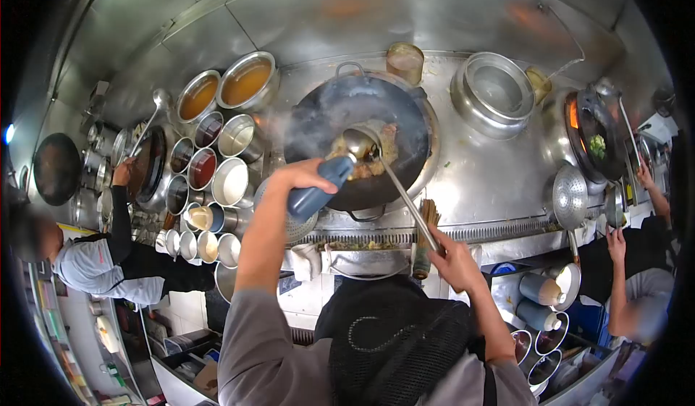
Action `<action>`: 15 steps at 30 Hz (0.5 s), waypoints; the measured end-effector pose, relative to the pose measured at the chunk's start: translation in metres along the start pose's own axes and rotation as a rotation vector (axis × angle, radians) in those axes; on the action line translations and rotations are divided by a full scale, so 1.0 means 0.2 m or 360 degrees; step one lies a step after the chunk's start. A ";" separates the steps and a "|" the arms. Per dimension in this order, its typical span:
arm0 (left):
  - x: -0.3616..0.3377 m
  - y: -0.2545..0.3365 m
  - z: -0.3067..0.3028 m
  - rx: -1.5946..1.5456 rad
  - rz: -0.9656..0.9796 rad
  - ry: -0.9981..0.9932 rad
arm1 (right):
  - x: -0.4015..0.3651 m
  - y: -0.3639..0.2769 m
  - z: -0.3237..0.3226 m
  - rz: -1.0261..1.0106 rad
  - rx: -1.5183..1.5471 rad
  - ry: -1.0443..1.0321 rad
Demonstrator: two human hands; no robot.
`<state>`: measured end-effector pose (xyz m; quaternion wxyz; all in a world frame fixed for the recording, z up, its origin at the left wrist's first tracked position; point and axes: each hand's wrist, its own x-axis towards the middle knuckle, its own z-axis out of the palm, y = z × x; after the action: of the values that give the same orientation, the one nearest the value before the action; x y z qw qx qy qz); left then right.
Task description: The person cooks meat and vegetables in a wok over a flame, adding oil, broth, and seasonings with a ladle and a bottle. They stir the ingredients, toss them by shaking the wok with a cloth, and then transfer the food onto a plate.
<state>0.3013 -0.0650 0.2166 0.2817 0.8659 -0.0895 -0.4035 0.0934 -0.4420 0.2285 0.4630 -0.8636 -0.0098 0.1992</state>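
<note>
Seemingly seasoning | left hand (310,174) closed round tilted bottle (311,196), over wok's (402,102) near-left edge | right hand (454,263) grips ladle (360,142) at food (389,137) | next move calls for level ladle

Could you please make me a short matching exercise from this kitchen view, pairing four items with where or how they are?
Items
1. Blue squeeze bottle
2. Long-handled ladle
3. Bundle of thin sticks
4. Two large metal pots left of the wok

Places and states
A. At the near edge of the counter
B. Holding orange-brown liquid
C. Gripped by the left hand
D. Held by the right hand, its bowl end in the wok

Right pairs: 1-C, 2-D, 3-A, 4-B
</note>
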 end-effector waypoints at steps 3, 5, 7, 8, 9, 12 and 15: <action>-0.23 -0.19 0.08 -0.0367 0.0158 0.0492 | 0.21 0.25 0.04 -0.0456 -0.0425 0.0332; -0.44 -0.30 0.16 -0.0543 0.0241 0.0836 | 0.32 0.30 0.04 -0.0394 -0.0641 0.0373; -0.68 -0.33 0.23 -0.0890 0.0367 0.1095 | 0.33 0.29 0.06 -0.0335 -0.0877 0.0390; -0.79 -0.37 0.26 -0.1000 0.0348 0.1227 | 0.31 0.26 0.08 -0.0377 -0.0769 0.0386; -0.87 -0.49 0.30 -0.1102 0.0368 0.1347 | 0.29 0.22 0.10 -0.0417 -0.0664 0.0380; -1.13 -0.68 0.41 -0.1246 0.0294 0.1847 | 0.23 0.00 0.10 -0.0077 0.0078 0.0091; -1.34 -0.86 0.47 -0.1156 0.0272 0.2295 | 0.31 -0.01 0.18 0.0282 0.0571 -0.0134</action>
<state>0.0423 0.1404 0.2461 0.5635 0.7576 0.1848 0.2728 0.1390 -0.4000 0.1912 0.5893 -0.7556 0.0826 0.2738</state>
